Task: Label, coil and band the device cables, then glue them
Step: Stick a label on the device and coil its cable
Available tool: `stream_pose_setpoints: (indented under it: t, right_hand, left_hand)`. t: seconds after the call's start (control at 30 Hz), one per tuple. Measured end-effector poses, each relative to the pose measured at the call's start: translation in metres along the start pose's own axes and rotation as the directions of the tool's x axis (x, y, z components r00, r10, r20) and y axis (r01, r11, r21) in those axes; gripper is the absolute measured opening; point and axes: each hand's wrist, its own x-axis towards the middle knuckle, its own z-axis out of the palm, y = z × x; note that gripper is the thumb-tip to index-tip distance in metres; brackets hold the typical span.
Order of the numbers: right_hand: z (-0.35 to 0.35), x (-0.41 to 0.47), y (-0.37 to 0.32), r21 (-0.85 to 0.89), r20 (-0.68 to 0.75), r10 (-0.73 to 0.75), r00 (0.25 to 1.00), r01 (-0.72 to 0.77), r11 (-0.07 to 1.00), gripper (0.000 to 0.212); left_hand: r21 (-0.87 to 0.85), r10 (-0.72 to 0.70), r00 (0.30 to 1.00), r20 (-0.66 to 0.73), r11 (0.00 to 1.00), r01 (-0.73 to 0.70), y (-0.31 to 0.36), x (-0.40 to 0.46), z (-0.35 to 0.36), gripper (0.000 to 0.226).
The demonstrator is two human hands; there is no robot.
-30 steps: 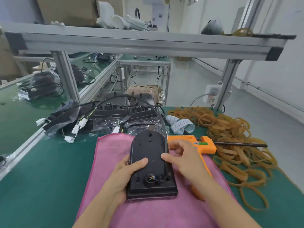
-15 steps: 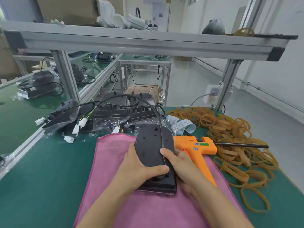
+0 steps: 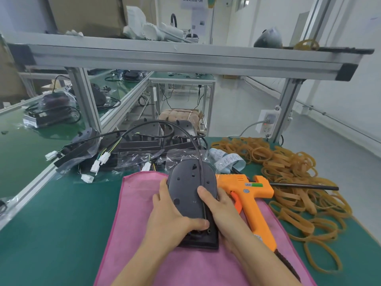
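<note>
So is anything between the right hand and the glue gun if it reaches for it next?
Nothing visible. The glue gun lies on the pink cloth right beside the right hand, which grips the black device along with the left hand. Rubber bands lie beyond it.

Blurred Chinese heading on a white wall notice (image 3: 192, 1), not surely readable; fine print on label strips (image 3: 226, 161) too small to read.
</note>
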Motion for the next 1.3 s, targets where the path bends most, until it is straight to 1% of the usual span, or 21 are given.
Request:
stream_pose_setpoints:
  t: [0.17, 0.23, 0.27, 0.3, 0.37, 0.43, 0.47, 0.53, 0.63, 0.67, 0.77, 0.83, 0.9, 0.97, 1.03, 1.1, 1.13, 1.17, 1.2, 1.23, 1.3]
  right_hand:
    - [-0.005, 0.001, -0.006, -0.004, -0.006, -0.024, 1.000, 0.024, 1.000, 0.030]
    - [-0.009, 0.000, -0.008, -0.008, 0.002, -0.011, 1.000, 0.011, 1.000, 0.031]
    - [-0.011, 0.000, -0.009, -0.014, 0.005, -0.003, 1.000, 0.003, 1.000, 0.032]
    - [-0.012, -0.001, -0.009, -0.019, 0.010, 0.005, 1.000, -0.005, 1.000, 0.031]
    - [-0.014, -0.001, -0.009, -0.009, 0.033, 0.018, 0.999, -0.017, 1.000, 0.030]
    - [-0.015, -0.001, -0.009, 0.019, 0.057, 0.030, 0.998, -0.031, 0.999, 0.031]
    - [-0.017, -0.001, -0.009, 0.036, 0.064, 0.038, 0.997, -0.040, 0.999, 0.033]
    - [-0.022, -0.001, -0.011, 0.080, 0.063, 0.049, 0.997, -0.054, 0.995, 0.035]
    - [-0.032, 0.000, -0.016, 0.099, 0.055, 0.058, 0.997, -0.063, 0.993, 0.033]
    - [-0.035, 0.000, -0.017, 0.090, 0.060, 0.063, 0.996, -0.068, 0.994, 0.033]
    - [-0.034, 0.001, -0.018, 0.048, 0.088, 0.071, 0.994, -0.075, 0.996, 0.042]
    - [-0.030, 0.002, -0.017, 0.033, 0.102, 0.068, 0.992, -0.072, 0.997, 0.047]
    - [-0.027, 0.002, -0.015, 0.054, 0.108, 0.060, 0.992, -0.066, 0.996, 0.046]
    - [-0.024, 0.004, -0.014, 0.082, 0.099, 0.049, 0.994, -0.057, 0.995, 0.041]
    - [-0.021, 0.006, -0.011, 0.113, 0.063, 0.040, 0.997, -0.046, 0.993, 0.036]
    - [-0.019, 0.011, -0.010, 0.144, 0.011, 0.039, 0.999, -0.040, 0.989, 0.034]
    - [-0.017, 0.013, -0.010, 0.152, -0.008, 0.040, 0.999, -0.038, 0.988, 0.034]
    - [-0.016, 0.015, -0.011, 0.159, -0.020, 0.039, 0.999, -0.035, 0.987, 0.032]
    - [-0.015, 0.018, -0.013, 0.161, -0.028, 0.038, 0.999, -0.033, 0.986, 0.030]
    - [-0.014, 0.020, -0.015, 0.158, -0.035, 0.038, 0.999, -0.032, 0.987, 0.028]
    - [-0.015, 0.026, -0.020, 0.134, -0.054, 0.037, 0.998, -0.029, 0.991, 0.025]
  left_hand:
    - [-0.168, 0.106, 0.987, 0.123, 0.982, -0.085, 0.000, 0.009, -0.014, 0.084]
    - [0.063, 0.223, 0.972, -0.076, 0.974, -0.218, 0.008, 0.028, -0.027, 0.073]
    - [0.253, 0.344, 0.920, -0.187, 0.922, -0.293, 0.014, 0.041, -0.033, 0.069]
    - [0.418, 0.472, 0.850, -0.233, 0.838, -0.351, 0.023, 0.053, -0.039, 0.068]
    - [0.650, 0.621, 0.770, -0.146, 0.647, -0.399, 0.041, 0.079, -0.046, 0.074]
    - [0.799, 0.647, 0.762, 0.009, 0.454, -0.395, 0.052, 0.106, -0.049, 0.079]
    - [0.836, 0.634, 0.772, 0.051, 0.396, -0.381, 0.052, 0.118, -0.051, 0.081]
    - [0.864, 0.581, 0.814, -0.010, 0.414, -0.285, 0.047, 0.138, -0.061, 0.080]
    - [0.810, 0.417, 0.864, -0.283, 0.586, -0.017, 0.020, 0.154, -0.091, 0.066]
    - [0.788, 0.334, 0.883, -0.329, 0.613, 0.062, 0.008, 0.157, -0.102, 0.061]
    - [0.756, 0.152, 0.921, -0.357, 0.627, 0.190, -0.023, 0.162, -0.121, 0.054]
    - [0.746, 0.143, 0.917, -0.372, 0.634, 0.204, -0.031, 0.165, -0.125, 0.047]
    - [0.770, 0.245, 0.882, -0.402, 0.611, 0.182, -0.031, 0.165, -0.126, 0.033]
    - [0.710, 0.340, 0.810, -0.478, 0.692, 0.129, -0.024, 0.157, -0.127, 0.022]
    - [0.554, 0.335, 0.756, -0.562, 0.832, 0.043, -0.012, 0.146, -0.126, 0.020]
    - [0.298, 0.223, 0.775, -0.592, 0.953, -0.047, 0.005, 0.129, -0.122, 0.016]
    - [0.088, 0.129, 0.816, -0.563, 0.992, -0.096, 0.012, 0.118, -0.116, 0.013]
    - [-0.150, 0.022, 0.880, -0.474, 0.983, -0.105, 0.018, 0.102, -0.108, 0.010]
    - [-0.346, -0.072, 0.944, -0.322, 0.937, -0.047, 0.021, 0.085, -0.098, 0.010]
    - [-0.443, -0.136, 0.981, -0.140, 0.894, 0.061, 0.019, 0.068, -0.087, 0.012]
    - [-0.378, -0.193, 0.970, 0.151, 0.895, 0.237, 0.005, 0.036, -0.068, 0.023]
